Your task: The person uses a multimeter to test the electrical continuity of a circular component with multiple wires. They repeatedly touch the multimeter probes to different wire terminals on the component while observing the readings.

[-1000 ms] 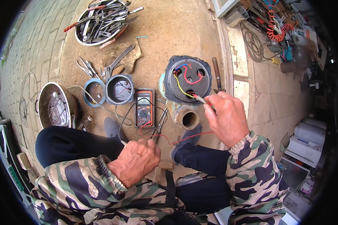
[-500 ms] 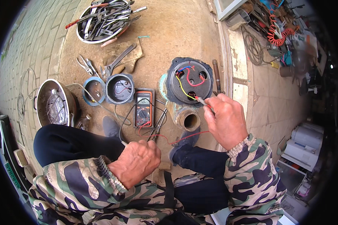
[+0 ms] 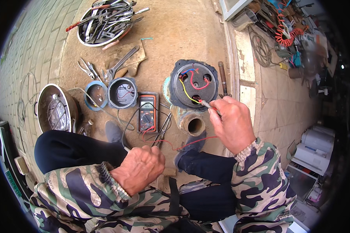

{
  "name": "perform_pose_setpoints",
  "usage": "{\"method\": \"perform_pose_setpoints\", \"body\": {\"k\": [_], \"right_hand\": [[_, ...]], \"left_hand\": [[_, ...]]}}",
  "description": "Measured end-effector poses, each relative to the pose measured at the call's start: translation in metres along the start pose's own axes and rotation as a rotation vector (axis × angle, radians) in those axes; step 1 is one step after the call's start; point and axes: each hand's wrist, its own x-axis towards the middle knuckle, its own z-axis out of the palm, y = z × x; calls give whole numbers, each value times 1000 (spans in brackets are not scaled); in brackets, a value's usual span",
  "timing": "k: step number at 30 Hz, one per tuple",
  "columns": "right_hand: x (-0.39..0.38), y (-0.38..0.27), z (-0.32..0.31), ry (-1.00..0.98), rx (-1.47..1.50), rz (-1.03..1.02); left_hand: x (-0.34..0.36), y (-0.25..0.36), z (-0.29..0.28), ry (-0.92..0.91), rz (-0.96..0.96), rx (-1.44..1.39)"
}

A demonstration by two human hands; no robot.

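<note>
My right hand (image 3: pixel 234 122) is closed around a test probe (image 3: pixel 207 104) whose tip meets a red wire end at the lower opening of a round dark motor top (image 3: pixel 208 91). A yellow wire (image 3: pixel 186 90) also runs to that opening; blue and red wires sit higher up. In front of the motor juts a round pipe outlet (image 3: pixel 194 125). My left hand (image 3: pixel 140 167) is closed on a second probe (image 3: pixel 126 148) with a black lead; its tip is hidden. Between my hands and the motor, an orange-framed multimeter (image 3: pixel 146 118) lies on the ground, red and black leads plugged in.
Left of the meter are a round housing (image 3: pixel 135 97), a blue ring-shaped dish (image 3: pixel 90 105) and a metal pot (image 3: pixel 42 112). Beyond lie pliers (image 3: pixel 90 70), an adjustable wrench (image 3: pixel 123 62) and a basin (image 3: pixel 81 37) heaped with tools. A wooden-handled tool (image 3: pixel 222 73) lies beside the motor.
The whole picture has shifted slightly left. Both hands keep their hold on the probes, and the right probe's tip stays at the lower opening.
</note>
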Motion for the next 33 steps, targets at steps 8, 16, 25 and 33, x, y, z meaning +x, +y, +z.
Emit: {"method": "perform_pose_setpoints", "body": {"k": [8,16,25,33], "right_hand": [[-2,8,-2,6,85,-19],[-5,11,-3,-2,117,4],[-6,30,-3,-40,203,59],[-7,29,0,-34,150,25]], "left_hand": [[2,0,-1,-22,10,7],[6,0,-5,-62,26,7],[9,-3,-1,-35,81,35],[12,-4,-2,-92,70,22]]}}
